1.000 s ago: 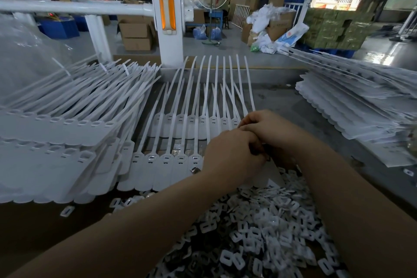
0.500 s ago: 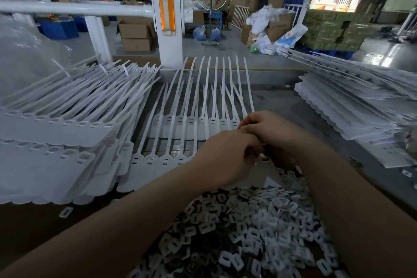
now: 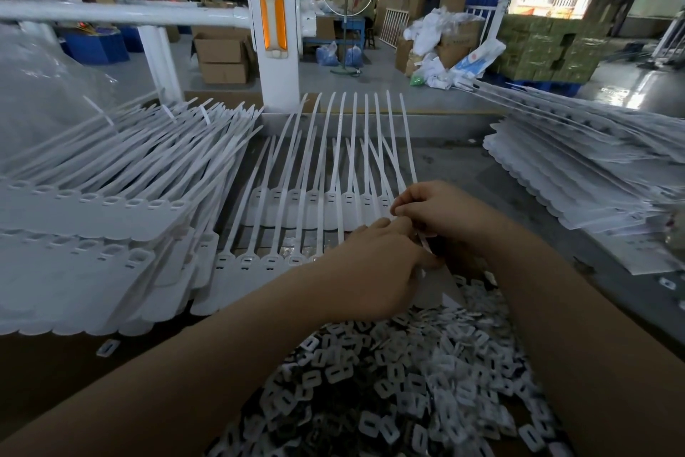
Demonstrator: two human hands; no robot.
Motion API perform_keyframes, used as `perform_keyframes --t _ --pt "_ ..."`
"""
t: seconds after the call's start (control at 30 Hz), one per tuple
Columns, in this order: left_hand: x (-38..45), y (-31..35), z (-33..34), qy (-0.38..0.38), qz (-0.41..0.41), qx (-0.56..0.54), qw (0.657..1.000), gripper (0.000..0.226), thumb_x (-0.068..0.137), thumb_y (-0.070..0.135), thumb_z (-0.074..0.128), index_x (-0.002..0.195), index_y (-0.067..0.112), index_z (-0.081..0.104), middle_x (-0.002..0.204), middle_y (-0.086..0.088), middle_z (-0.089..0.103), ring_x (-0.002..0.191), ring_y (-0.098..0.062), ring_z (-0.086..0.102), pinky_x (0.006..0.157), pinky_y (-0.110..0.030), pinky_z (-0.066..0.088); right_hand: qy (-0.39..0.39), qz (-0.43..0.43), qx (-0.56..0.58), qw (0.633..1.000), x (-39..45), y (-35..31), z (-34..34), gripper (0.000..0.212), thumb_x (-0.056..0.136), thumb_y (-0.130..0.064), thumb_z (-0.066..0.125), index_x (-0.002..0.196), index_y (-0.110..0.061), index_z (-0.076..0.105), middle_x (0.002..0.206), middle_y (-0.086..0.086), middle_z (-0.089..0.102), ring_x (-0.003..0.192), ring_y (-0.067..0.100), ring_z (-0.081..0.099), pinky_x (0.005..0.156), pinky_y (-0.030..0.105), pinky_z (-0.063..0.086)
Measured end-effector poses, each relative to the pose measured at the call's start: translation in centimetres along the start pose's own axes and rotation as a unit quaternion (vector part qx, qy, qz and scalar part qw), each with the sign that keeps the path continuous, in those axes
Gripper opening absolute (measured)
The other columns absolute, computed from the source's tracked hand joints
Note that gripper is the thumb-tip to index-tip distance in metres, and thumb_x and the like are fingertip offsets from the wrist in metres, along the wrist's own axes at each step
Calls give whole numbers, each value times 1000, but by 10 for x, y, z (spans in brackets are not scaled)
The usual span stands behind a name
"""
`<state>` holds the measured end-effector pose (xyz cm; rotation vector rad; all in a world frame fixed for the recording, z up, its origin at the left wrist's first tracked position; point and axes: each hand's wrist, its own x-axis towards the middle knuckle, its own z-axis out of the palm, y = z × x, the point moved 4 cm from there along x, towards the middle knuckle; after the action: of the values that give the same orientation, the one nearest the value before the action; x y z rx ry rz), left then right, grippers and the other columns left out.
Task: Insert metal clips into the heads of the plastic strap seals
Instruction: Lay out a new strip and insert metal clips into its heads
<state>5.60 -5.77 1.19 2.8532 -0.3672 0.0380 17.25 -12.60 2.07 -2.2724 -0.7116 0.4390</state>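
White plastic strap seals [image 3: 318,197] lie in flat joined rows across the grey worktop [image 3: 456,167], each a paddle-shaped head with a small slot and a long thin tail running away from us. We see two rows in the middle, the nearer one [image 3: 255,264] overlapping the farther. Taller stacks of the same seals rise at the left [image 3: 92,219] and at the right [image 3: 578,175], their scalloped edges layered like shingles. Just below our hands sits a loose heap of small pale rectangular clips [image 3: 407,382], each with a slot through it; whether they are metal we cannot make out.

Our left hand [image 3: 374,267] has its fingers curled with the thumb reaching right, and it covers the right end of the nearer row. Our right hand [image 3: 441,213] meets it, fingertips curled and pinched together. A thin pale sliver [image 3: 424,245] shows between the two grips, too small and blurred to name. The seal head being worked lies under the hands, hidden, so we cannot tell what either grip holds. Both forearms run out of the bottom edge.
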Motion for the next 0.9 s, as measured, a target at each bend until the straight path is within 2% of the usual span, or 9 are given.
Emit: perform_keyframes --t 0.1,0.2,0.3,0.37,0.47,0.57,0.63,0.77,0.9 --pt "-1 -5 1 -22 -23 -62 998 44 100 22 39 139 38 50 141 -2 33 119 -24 32 97 -37 28 3 6 7 1000 1 2 0 16 93 -6 56 102 -5 68 74 -6 63 59 5 54 48 15 41" --pt "-2 -9 -2 -25 -16 -56 998 43 100 26 42 137 45 50 139 2 34 109 -17 30 97 -40 28 1 4 1 1000 2 1 -1 15 96 -12 57 104 -6 68 73 0 65 58 6 55 47 14 40" --pt "-2 -10 -5 -32 -3 -35 999 40 100 29 42 134 48 51 141 6 36 101 -12 24 93 -37 26 -3 -3 -12 1000 2 1 -1 16 96 -14 56 104 -8 68 80 5 68 61 6 57 44 11 40" --pt "-4 -10 -7 -39 6 -38 998 38 101 29 43 133 48 53 139 9 36 103 -11 26 92 -34 24 -3 -2 -12 1000 2 1 -1 16 96 -14 56 104 -9 69 85 7 70 62 6 57 45 11 41" --pt "-4 -11 -14 -50 11 -24 998 35 100 28 47 129 45 56 138 11 39 117 -14 34 94 -32 22 -5 1 -2 1000 2 2 0 14 96 -16 57 102 -12 68 78 4 68 58 6 56 50 17 42" --pt "-5 -15 -20 -16 3 -4 1000 36 100 26 45 130 45 52 127 6 40 119 -19 35 93 -32 21 -10 1 8 1000 1 3 0 11 94 -17 60 100 -14 68 82 7 70 64 10 60 56 22 44" --pt "-7 -15 -17 -2 11 35 999 42 100 25 41 136 46 42 132 2 35 118 -20 31 92 -32 21 -10 1 17 1000 1 3 0 11 93 -15 60 100 -14 69 82 7 71 67 12 61 58 23 46" --pt "-8 -10 -7 3 29 76 997 46 99 24 33 139 47 36 139 0 29 116 -21 31 92 -33 23 -8 3 8 1000 1 2 0 12 95 -14 56 95 -17 68 72 0 66 57 5 56 50 17 41" --pt "-8 -8 -7 13 31 88 996 45 100 24 33 139 45 36 140 -4 30 118 -23 31 95 -35 24 -7 2 8 1000 1 2 0 12 95 -14 56 96 -18 67 75 0 67 57 5 56 47 14 40"
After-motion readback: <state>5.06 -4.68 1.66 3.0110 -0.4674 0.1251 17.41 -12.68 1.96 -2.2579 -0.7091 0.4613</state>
